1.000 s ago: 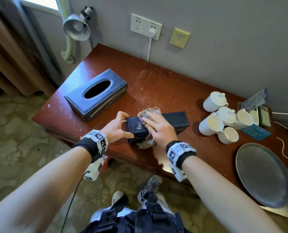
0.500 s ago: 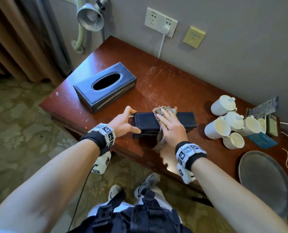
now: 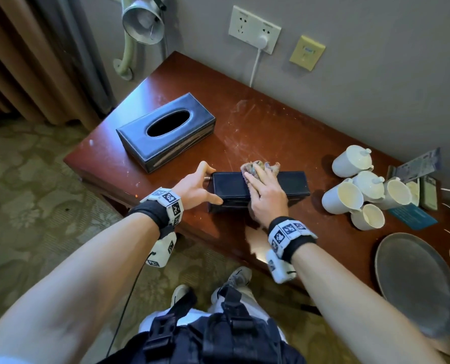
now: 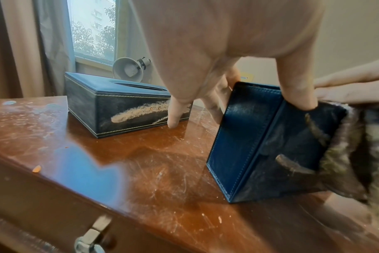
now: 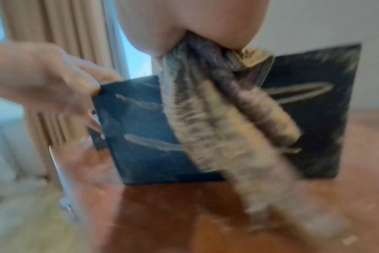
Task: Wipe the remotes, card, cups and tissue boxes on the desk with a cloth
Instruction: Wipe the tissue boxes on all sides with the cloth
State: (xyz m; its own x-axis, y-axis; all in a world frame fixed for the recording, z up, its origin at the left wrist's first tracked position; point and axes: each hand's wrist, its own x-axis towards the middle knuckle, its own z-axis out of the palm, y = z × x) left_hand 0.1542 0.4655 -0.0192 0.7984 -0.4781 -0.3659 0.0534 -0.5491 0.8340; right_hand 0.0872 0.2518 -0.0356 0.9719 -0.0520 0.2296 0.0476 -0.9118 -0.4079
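Observation:
A dark blue tissue box (image 3: pixel 292 183) (image 4: pixel 244 142) (image 5: pixel 138 130) stands on its side on the desk, with pale streaks on its near face. My left hand (image 3: pixel 209 185) (image 4: pixel 260 92) grips its left end, thumb on the near face and fingers behind. My right hand (image 3: pixel 267 193) lies over its top with straight fingers and presses a fuzzy grey-brown cloth (image 3: pixel 262 166) (image 5: pixel 223 130) (image 4: pixel 361 154) onto it; the cloth hangs down the near face. A second tissue box (image 3: pixel 166 130) (image 4: pixel 110 106) with a dusty smear lies to the left. White cups (image 3: pixel 350 177) cluster at the right, by a teal card (image 3: pixel 413 216).
The brown desk (image 3: pixel 258 127) is scratched and dusty. A grey round tray (image 3: pixel 415 282) sits at the front right corner. Flat items that may be remotes (image 3: pixel 428 193) lie against the wall behind the cups. A white cable (image 3: pixel 255 67) runs down from the wall socket. A lamp (image 3: pixel 142 22) hangs at the back left.
My right hand has slid the cloth a little to the right along the top of the box. The left hand has kept its grip on the box's left end.

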